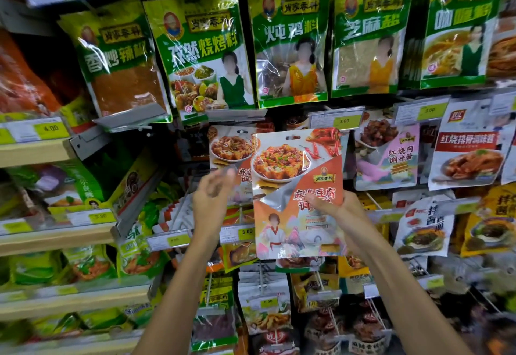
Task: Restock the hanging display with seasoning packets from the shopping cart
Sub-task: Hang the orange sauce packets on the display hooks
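Head camera looks at a shop's hanging display (259, 273), a wall of metal hooks crowded with seasoning packets from top to bottom. The right hand (339, 206) grips an orange-and-white seasoning packet (293, 175), thumb across its front near the right edge. The packet is held upright just in front of the middle row, its hang hole at the top. Just left of it and behind, a matching packet (227, 148) already hangs on a hook, partly covered by the held one. The left hand (212, 195) is raised in front of that hanging packet, blurred, its fingers loosely bent and holding nothing. Above, a row of green packets (287, 41) hangs side by side under white price tags. To the right hang a pink packet (388, 156) and a white one with a red band (469, 156). A yellow-green price label (344, 121) sits just above the held packet. On the left, pale wooden shelves (33, 153) carry green and yellow bags, with price labels along their front edges.
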Motion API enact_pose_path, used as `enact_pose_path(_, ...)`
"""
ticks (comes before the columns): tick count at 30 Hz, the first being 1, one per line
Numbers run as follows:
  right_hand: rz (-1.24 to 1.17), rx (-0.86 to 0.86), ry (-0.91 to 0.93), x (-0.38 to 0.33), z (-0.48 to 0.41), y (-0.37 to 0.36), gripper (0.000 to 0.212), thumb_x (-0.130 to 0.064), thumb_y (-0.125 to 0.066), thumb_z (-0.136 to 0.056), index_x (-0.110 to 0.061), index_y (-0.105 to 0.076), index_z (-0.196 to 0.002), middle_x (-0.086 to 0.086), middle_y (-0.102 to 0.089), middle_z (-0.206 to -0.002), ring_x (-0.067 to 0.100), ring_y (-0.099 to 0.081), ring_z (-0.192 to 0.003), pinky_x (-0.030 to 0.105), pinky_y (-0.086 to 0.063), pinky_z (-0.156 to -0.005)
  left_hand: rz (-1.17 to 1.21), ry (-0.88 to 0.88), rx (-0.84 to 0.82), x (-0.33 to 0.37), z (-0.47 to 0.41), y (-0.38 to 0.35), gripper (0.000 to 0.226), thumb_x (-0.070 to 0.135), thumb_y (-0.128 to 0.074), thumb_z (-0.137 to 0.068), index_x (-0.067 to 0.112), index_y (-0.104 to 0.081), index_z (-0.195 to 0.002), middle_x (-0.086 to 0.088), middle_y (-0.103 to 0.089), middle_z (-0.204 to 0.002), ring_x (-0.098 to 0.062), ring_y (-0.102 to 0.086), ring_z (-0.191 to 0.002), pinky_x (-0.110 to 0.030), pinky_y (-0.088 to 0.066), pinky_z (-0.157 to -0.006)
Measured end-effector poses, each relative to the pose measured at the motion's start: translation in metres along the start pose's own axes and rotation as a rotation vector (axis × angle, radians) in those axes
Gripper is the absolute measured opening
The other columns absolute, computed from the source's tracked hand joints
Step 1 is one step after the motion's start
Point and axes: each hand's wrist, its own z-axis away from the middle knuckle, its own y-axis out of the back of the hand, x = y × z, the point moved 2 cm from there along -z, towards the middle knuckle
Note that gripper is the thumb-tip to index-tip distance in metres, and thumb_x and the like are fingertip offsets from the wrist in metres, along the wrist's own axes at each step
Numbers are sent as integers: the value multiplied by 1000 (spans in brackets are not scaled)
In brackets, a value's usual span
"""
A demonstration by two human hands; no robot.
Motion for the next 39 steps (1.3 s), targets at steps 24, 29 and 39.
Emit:
enact_pose_path(24, 1067, 625, 1008, -85, -66, -2, 33, -10, -51, -97, 2, -56, -127, 18, -59, -127, 32, -51, -122, 39, -39, -107, 165, 160, -238, -3, -52, 3, 47, 27, -66, -86, 19, -58, -40, 8, -44, -35, -12, -46, -29, -21, -40, -32)
enact_pose_path(29, 1216, 610, 996, -81, -90, 6, 33, -12, -52, -97, 5, -57, -125, 21, -59, -128, 36, -52, -123, 45, -35, -111, 152, 203, -226, -7, -69, -1, 57, 28, -64, -89, 18, -53, -34, 6, -44, -35, -16, -52, -31, -23, -40, -34)
enact_pose_path(39, 1250, 623, 1078, -74, -93, 10, 26, -11, -53, -97, 5, -63, -114, 20, -65, -114, 36, -60, -110, 46, -37, -108, 195, 264, -186, -26, -76, -9, 29, 27, -67, -86, -1, -63, -86, 0, -58, -45, -21, -55, -34, -23, -42, -32)
